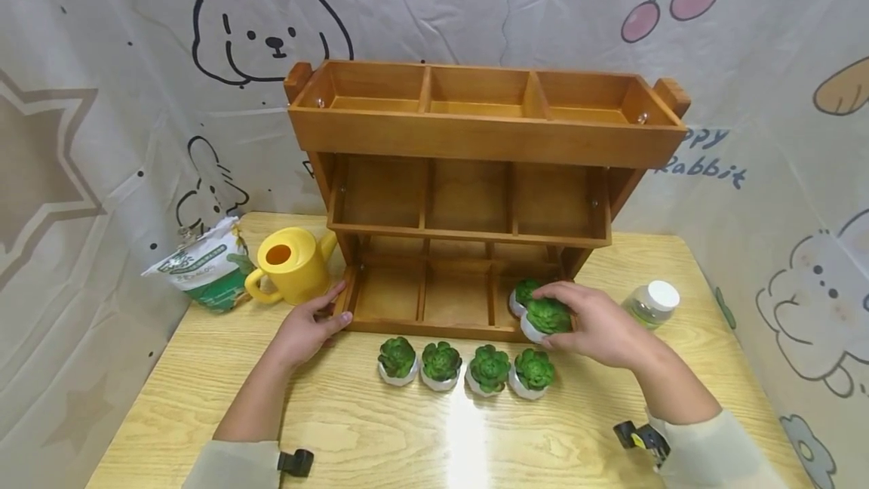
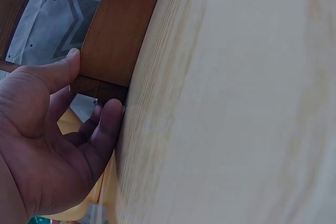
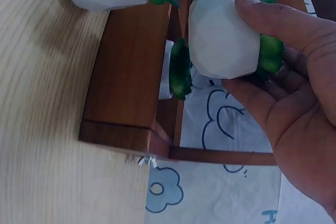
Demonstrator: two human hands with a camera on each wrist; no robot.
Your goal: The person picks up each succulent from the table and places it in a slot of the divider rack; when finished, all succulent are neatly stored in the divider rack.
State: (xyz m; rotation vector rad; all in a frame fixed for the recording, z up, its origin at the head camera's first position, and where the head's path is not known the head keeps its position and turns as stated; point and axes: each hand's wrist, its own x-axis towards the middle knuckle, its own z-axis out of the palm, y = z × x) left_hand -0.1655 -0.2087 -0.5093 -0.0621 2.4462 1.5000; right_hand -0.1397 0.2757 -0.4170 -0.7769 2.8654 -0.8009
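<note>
My right hand (image 1: 597, 323) pinches a small potted succulent (image 1: 548, 317) with a white faceted pot, just over the right end of the bottom tier. In the right wrist view the thumb and fingers hold that white pot (image 3: 224, 35) tilted on its side. Another succulent (image 1: 521, 294) stands behind it in the right compartment. My left hand (image 1: 308, 329) grips the lower left front corner of the three-tier wooden shelf (image 1: 434, 329); the left wrist view has thumb and fingers about the wooden corner (image 2: 100, 85). Several more potted succulents (image 1: 441, 362) stand in a row before the shelf.
Left of the shelf are a yellow watering can (image 1: 299, 266) and a white-green bag (image 1: 210, 266). A clear jar with a white lid (image 1: 653, 303) stands to the right. Printed cloth (image 1: 468, 6) hangs behind the wooden table (image 1: 366, 436).
</note>
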